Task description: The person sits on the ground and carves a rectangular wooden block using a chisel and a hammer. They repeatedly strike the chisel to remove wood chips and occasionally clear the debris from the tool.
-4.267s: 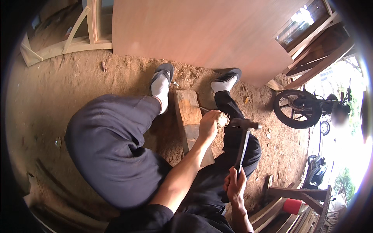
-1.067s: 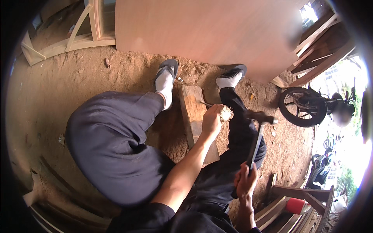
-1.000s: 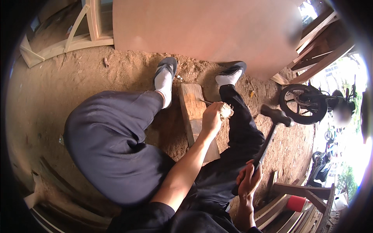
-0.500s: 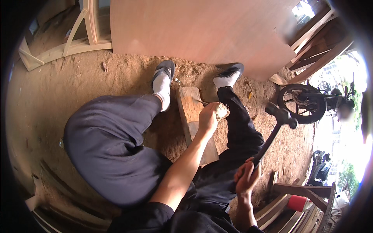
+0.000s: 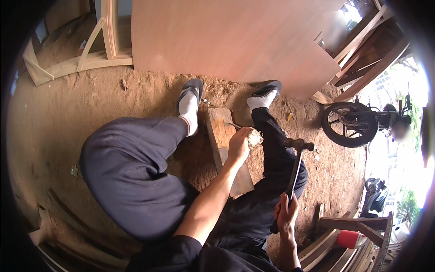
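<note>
My left hand (image 5: 239,146) is closed round a chisel (image 5: 254,138), whose pale, frayed, mushroomed handle end sticks out beside the thumb. Its thin metal shank points left toward a wooden block (image 5: 220,128) that lies between my legs. A rough, lighter worked patch shows on the far part of the block; whether the chisel tip touches it I cannot tell. In my right hand (image 5: 286,213) is a dark-handled hammer (image 5: 299,146), its metal head raised to the right of the chisel and apart from it.
A large plywood sheet (image 5: 226,41) stands beyond my feet. Curved wooden framing (image 5: 86,61) is at the far left. On the right are a motorcycle wheel (image 5: 350,124), a wooden trestle (image 5: 353,223) and a red container (image 5: 348,239) beside stacked boards. The ground is bare earth.
The hammer head has swung left, closer to the chisel's handle end, and its handle stands more upright in the view. My left hand keeps its grip on the chisel.
</note>
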